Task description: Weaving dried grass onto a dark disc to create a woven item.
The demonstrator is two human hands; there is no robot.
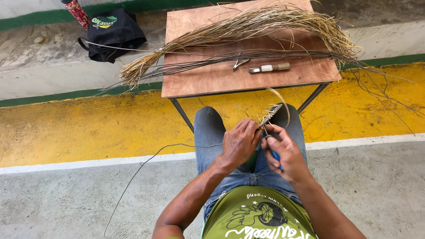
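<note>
I sit with my knees under a small wooden table (212, 82). My left hand (239, 142) pinches the base of a small woven strip (270, 115) of pale and dark fibre, held above my lap. My right hand (285, 152) grips a blue-handled tool (276, 156) right beside the strip's lower end. A pale flat strand (285, 104) curls up from the weave. A long dark thin strand (146, 166) trails from my left hand down to the floor on the left.
On the table lie a bundle of pale straw fibres (248, 28), a bunch of dark thin stems (265, 56), a knife with a wrapped handle (270, 68) and small metal pliers (239, 63). A black bag (110, 33) sits on the floor at far left.
</note>
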